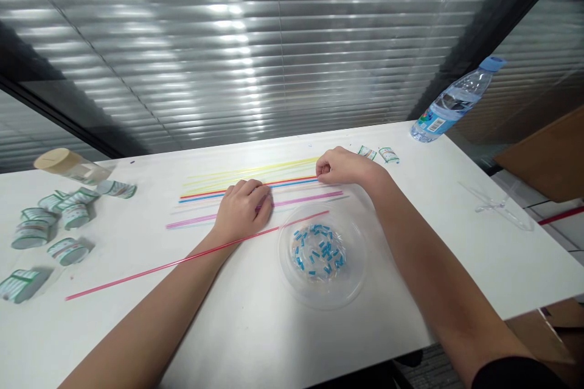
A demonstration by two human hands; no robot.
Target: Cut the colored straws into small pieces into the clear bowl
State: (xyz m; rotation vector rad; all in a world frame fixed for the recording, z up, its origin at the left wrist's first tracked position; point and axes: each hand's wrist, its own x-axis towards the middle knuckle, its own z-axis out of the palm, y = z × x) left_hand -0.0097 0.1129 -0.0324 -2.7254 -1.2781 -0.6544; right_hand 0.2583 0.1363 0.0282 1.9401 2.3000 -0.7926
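straws (292, 183) part-hidden by left hand (243, 209) | packet (67, 251) lettering blurred (unreadable) | black sleeve (506, 374) cut off

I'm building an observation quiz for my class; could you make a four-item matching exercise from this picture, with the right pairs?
1. Clear bowl
2. Water bottle
3. Slanting red straw
4. Left hand

A. Crosses over the left forearm
B. Holds small blue pieces
C. Is over the laid-out straws
D. Wears a blue cap

Pairs: 1-B, 2-D, 3-A, 4-C
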